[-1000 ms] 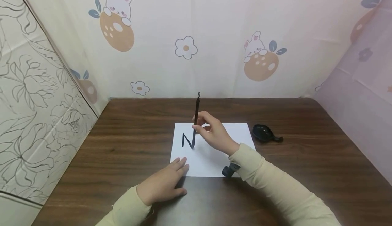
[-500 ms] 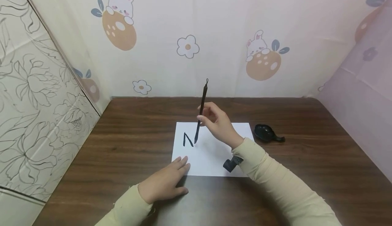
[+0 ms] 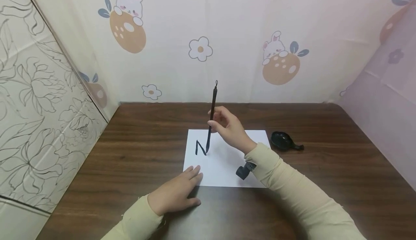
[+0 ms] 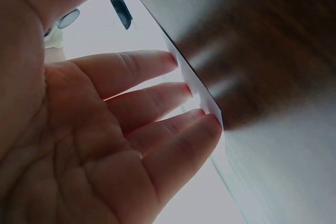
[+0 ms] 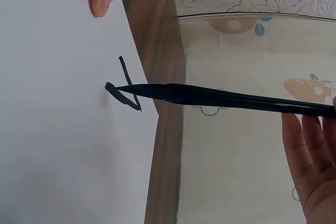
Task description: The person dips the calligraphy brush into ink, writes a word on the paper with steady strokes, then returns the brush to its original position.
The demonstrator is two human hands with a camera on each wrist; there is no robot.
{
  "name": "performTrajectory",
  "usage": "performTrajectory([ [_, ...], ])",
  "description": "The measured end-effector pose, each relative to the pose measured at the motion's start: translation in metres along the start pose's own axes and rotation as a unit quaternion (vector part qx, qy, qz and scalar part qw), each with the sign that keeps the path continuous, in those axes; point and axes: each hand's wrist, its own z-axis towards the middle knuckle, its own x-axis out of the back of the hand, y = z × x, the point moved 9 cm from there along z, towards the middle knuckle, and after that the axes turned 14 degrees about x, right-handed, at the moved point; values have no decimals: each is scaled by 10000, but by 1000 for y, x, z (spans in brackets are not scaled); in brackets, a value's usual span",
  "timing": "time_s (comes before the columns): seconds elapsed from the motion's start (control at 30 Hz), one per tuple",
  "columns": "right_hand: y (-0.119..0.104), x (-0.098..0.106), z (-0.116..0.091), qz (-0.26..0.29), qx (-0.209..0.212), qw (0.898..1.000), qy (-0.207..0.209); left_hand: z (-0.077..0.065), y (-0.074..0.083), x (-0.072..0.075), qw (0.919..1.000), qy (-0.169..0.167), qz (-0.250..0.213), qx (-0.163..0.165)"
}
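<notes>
Over the white paper [image 3: 227,171], my right hand [image 3: 231,126] pinches a dark calligraphy brush [image 3: 212,106] between thumb and fingers. The brush stands nearly upright, its loop end up. In the right wrist view the pointed tip of the brush [image 5: 210,98] is right at the end of a black stroke [image 5: 121,98]. The strokes on the paper form an N without its last upright. My left hand [image 3: 177,193] lies with fingers straight on the paper's lower left corner, thumb on the table. Its fingertips [image 4: 181,90] reach the paper edge in the left wrist view.
A black leaf-shaped ink dish [image 3: 282,141] with a stubby handle sits just right of the paper on the brown wooden table [image 3: 139,135]. Behind stands a curtain [image 3: 234,70] with printed rabbits. A flower-patterned panel [image 3: 42,99] borders the left side.
The brush first rose from the end of the slanting stroke, then came down slightly to the same end. The left hand has stayed on the paper's corner.
</notes>
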Motion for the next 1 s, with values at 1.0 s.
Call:
performTrajectory([
  [1.0,7,-10,11,-264,117,9995,-157,0,1,1,10000,62,48,-36],
])
